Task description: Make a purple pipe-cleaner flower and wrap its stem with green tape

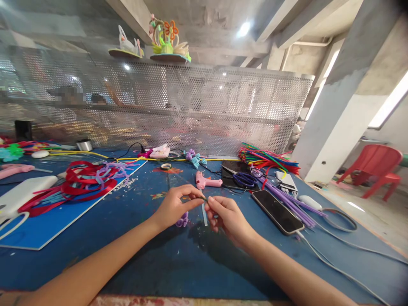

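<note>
Above the middle of the blue table, my left hand (180, 202) and my right hand (228, 214) meet fingertip to fingertip. Both are closed in a pinch on something small and dark, mostly hidden by the fingers. Partly behind my left hand lies a curled purple fuzzy piece (182, 219). A pink glue gun (208, 181) rests just beyond my hands, and a translucent glue stick (204, 215) shows below my fingertips.
At right lie a phone (278, 211) on a cable, purple pipe cleaners (287, 199), blue-handled scissors (245, 179) and a bundle of coloured pipe cleaners (267, 159). Red ribbon (84, 182) lies across a blue board (63, 221) at left. A perforated metal screen (197, 110) stands behind.
</note>
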Demonstrator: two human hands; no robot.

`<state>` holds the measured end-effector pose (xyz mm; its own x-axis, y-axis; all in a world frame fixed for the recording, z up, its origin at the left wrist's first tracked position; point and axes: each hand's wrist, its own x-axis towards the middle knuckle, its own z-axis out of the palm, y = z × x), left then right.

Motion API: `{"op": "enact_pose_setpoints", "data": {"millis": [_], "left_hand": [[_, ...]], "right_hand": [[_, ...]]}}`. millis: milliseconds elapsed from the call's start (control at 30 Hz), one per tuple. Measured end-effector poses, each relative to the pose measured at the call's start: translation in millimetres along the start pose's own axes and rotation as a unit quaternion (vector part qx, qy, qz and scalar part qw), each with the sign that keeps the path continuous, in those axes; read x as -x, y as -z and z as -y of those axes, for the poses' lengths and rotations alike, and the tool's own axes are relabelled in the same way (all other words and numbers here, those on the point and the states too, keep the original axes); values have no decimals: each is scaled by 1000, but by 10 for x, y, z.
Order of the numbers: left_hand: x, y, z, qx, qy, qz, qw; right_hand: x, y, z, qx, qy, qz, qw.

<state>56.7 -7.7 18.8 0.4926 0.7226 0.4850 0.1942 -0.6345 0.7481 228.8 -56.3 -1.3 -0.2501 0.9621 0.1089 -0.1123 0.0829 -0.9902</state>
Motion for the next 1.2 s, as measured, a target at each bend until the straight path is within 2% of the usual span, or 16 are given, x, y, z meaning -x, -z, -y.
{"op": "enact_pose_setpoints", "data": {"millis": [67, 133, 200, 300, 367, 433, 500, 567, 700, 800, 900, 1033, 1100, 1200], "left_hand": [[2, 9, 0, -38, -20, -11, 999], [6, -2, -4, -53, -19, -13, 998], [16, -22, -12, -61, -10, -12, 998], [35, -49, -27, -71, -5, -13, 997], [42, -58, -33, -67, -3, -19, 998], [41, -60, -34, -52, 2, -27, 998], [35, -56, -27, -33, 5, -33, 999], [29, -47, -17, -14, 4, -37, 999], [28, -30, -12, -6, -17, -45, 999], [30, -26, -28, -29, -30, -44, 998], [29, -33, -47, -45, -17, -45, 998], [23, -39, -51, -43, 9, -40, 998], [17, -37, -38, -31, 19, -40, 999], [6, -28, -12, -3, 31, -46, 998]], "right_hand": [[-21, -11, -17, -85, -49, 32, 995], [-31, -3, -32, -58, -32, 19, 998], [-28, 17, -40, 32, 33, -40, 998], [1, 51, -32, 191, 149, -130, 961], [26, 66, -18, 270, 209, -154, 927], [42, 70, -5, 306, 238, -147, 910], [44, 63, -1, 301, 229, -132, 916], [30, 51, -5, 262, 186, -109, 941], [-26, 25, -26, 84, 58, -58, 993], [-50, 13, -38, -6, -2, -28, 1000], [-38, 13, -43, 60, 46, -64, 995], [8, 34, -25, 209, 153, -141, 956], [22, 46, -7, 238, 169, -144, 945], [14, 57, 3, 229, 157, -125, 953]]}}
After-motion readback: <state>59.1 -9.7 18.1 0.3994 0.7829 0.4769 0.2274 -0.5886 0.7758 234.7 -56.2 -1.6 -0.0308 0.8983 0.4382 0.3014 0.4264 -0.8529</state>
